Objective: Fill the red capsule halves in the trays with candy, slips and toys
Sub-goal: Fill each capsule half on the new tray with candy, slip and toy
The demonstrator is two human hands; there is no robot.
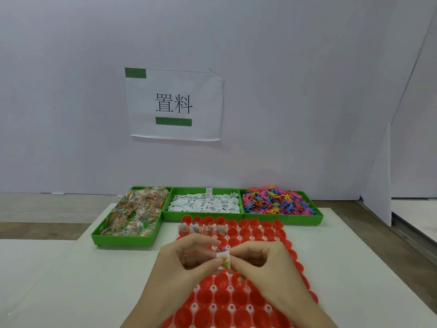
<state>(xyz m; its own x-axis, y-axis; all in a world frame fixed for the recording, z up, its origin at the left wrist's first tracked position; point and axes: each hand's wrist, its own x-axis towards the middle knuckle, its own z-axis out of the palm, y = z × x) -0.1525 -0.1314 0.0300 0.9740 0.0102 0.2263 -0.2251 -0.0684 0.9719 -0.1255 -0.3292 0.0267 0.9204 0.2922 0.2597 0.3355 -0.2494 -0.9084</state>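
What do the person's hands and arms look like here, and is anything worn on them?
Two bare hands come into view from the bottom edge: the left hand and the right hand. No gloves, rings, watch or bracelet show. The forearms are bare as far as the frame reaches, with no sleeve in sight. The fingernails look short and plain.

A small packing or assembly station, by the look of it. Plain white tabletop (71, 280) against a bare white partition (283, 91). Printed paper sign (174, 104) with two Chinese characters taped to that partition. Three green bins in a row below: wrapped candy (132, 214), white printed slips (204, 203), coloured plastic toys (279, 201). A tray of red capsule halves (248, 233) in neat rows just in front.
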